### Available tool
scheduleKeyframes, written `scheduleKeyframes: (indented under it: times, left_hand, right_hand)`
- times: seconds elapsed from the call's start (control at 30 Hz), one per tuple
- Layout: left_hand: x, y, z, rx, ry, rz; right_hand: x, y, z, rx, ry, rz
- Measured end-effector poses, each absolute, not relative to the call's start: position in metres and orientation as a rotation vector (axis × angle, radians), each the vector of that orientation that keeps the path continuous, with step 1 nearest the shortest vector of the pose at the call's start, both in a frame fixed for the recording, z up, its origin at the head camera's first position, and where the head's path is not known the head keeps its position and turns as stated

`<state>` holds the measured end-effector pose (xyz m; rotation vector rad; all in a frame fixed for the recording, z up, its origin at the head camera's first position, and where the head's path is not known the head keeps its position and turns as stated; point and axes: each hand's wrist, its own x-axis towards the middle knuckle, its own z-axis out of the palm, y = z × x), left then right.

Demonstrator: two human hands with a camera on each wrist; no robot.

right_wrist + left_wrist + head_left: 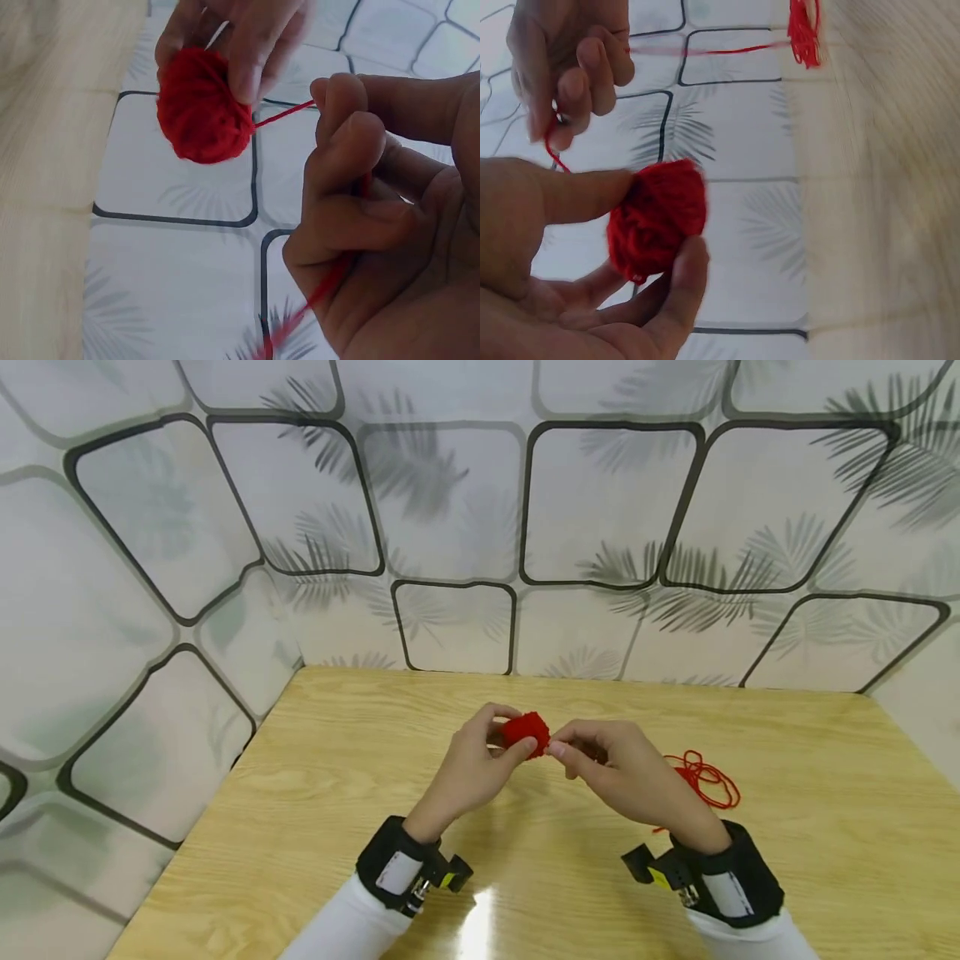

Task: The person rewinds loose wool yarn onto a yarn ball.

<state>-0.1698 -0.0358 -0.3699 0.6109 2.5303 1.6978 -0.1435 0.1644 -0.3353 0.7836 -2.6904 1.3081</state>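
A small ball of red yarn [526,732] is held up over the table between the thumb and fingers of my left hand [474,766]. Close on its right, my right hand [617,768] pinches the yarn strand [283,114] between thumb and forefinger. That short strand runs straight from the ball [202,109] to the fingertips. From there the yarn passes through the curled fingers of the right hand [375,187] and trails out below the palm. In the left wrist view, the wound ball [658,217] sits between thumb and fingertips, with the right hand [574,67] above it.
A loose heap of red yarn [703,779] lies on the wooden table [315,793], right of and partly behind the right hand. Behind and to the left of the table stands a wall [457,627] with a leaf and black-line pattern. Each wrist wears a black strap with a camera.
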Motion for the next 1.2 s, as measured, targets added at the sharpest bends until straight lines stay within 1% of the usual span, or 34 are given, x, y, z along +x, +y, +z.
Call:
scheduleKeyframes:
  times: [0.2,0.33,0.47,0.63,0.8,1.03,1.2]
  left_hand:
    - [-0.173,-0.034,-0.366,0.402,2.024,2.139]
    - [-0.171,-0.035,-0.357,0.326,1.727,2.276]
    - [-0.169,-0.037,-0.351,0.332,1.560,2.302]
    - [-0.167,-0.039,-0.348,0.445,1.469,2.210]
    - [-0.166,-0.043,-0.348,0.562,1.535,2.067]
    - [-0.164,-0.047,-0.347,0.715,1.844,1.703]
    - [-0.162,-0.045,-0.350,0.800,2.190,1.439]
  right_hand:
    - [-0.144,0.154,-0.341,0.903,-2.739,1.331]
    - [-0.148,0.153,-0.346,0.989,-2.765,1.355]
    - [-0.155,0.157,-0.352,1.010,-2.791,1.413]
    - [-0.162,0.161,-0.360,1.014,-2.832,1.468]
    - [-0.167,0.171,-0.362,0.898,-2.874,1.490]
    - [-0.170,0.184,-0.357,0.658,-2.853,1.504]
    - [-0.167,0.186,-0.352,0.559,-2.803,1.491]
